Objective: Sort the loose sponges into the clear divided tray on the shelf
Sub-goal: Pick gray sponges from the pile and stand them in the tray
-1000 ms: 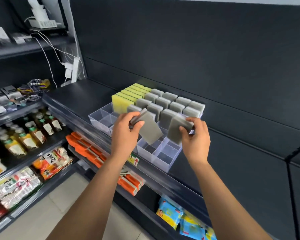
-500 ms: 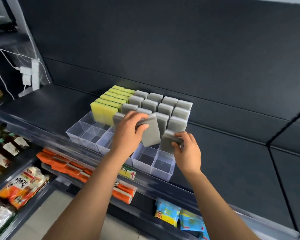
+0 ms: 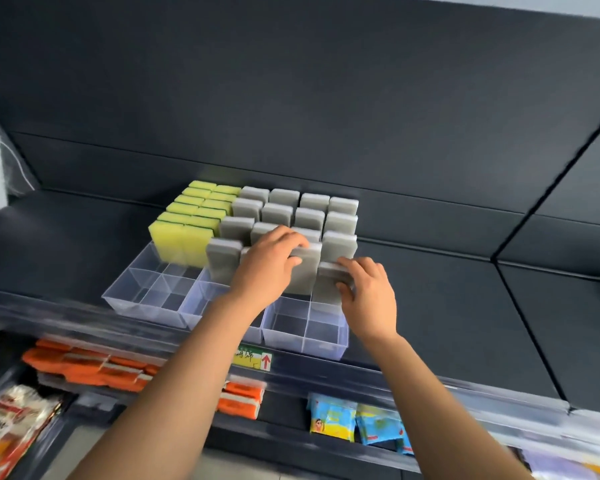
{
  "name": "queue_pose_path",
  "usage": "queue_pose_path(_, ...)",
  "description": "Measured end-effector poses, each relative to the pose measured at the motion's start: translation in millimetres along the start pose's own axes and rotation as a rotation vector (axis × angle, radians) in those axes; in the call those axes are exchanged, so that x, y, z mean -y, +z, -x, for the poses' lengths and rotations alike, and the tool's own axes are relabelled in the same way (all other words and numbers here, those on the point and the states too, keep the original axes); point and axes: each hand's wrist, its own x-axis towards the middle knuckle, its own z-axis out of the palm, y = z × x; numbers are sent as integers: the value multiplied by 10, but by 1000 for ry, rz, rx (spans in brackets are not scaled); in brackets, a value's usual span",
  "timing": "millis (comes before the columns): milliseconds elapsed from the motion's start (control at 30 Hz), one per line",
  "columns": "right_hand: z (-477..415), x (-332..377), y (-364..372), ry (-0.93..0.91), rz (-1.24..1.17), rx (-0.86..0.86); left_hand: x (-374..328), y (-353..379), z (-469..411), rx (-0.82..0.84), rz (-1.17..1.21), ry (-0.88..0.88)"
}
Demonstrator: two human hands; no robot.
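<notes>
A clear divided tray [image 3: 142, 299] sits on the dark shelf, its back rows filled with upright yellow sponges [image 3: 184, 237] on the left and grey sponges [image 3: 312, 216] on the right. My left hand [image 3: 267, 268] grips the top of a grey sponge [image 3: 303, 275] standing in a compartment near the tray's middle. Just to its right, my right hand [image 3: 368, 296] pinches the top of another grey sponge [image 3: 326, 285] standing in the neighbouring compartment. The front row of compartments holds nothing.
The shelf's front rail [image 3: 361, 372] carries a small price label [image 3: 253, 356]. Below it lie orange packs [image 3: 94, 368], blue packets [image 3: 357, 424] and snack bags [image 3: 7, 427]. A dark back panel [image 3: 291, 98] rises behind the tray.
Both hands have lowered their grey sponges from above the tray down into adjacent compartments. The camera has swung to the right, so the tray sits more centrally.
</notes>
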Motion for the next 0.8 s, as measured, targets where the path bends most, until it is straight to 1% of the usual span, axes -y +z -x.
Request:
queue_pose_path(133, 0, 22, -3, -8, 41, -14, 58, 65, 19, 64, -73, 36)
queue_pose_path(233, 10, 32, 7, -22, 64, -29, 116, 147, 50, 42, -181, 86)
queue_pose_path(467, 79, 70, -4, -38, 135, -42, 96, 193, 105, 16, -211, 137)
queue_pose_path(633, 141, 113, -51, 18, 145, 7, 32, 186, 138, -7, -268, 120)
queue_pose_path(800, 233, 7, -185, 34, 190, 3, -138, 238, 150, -45, -282, 150)
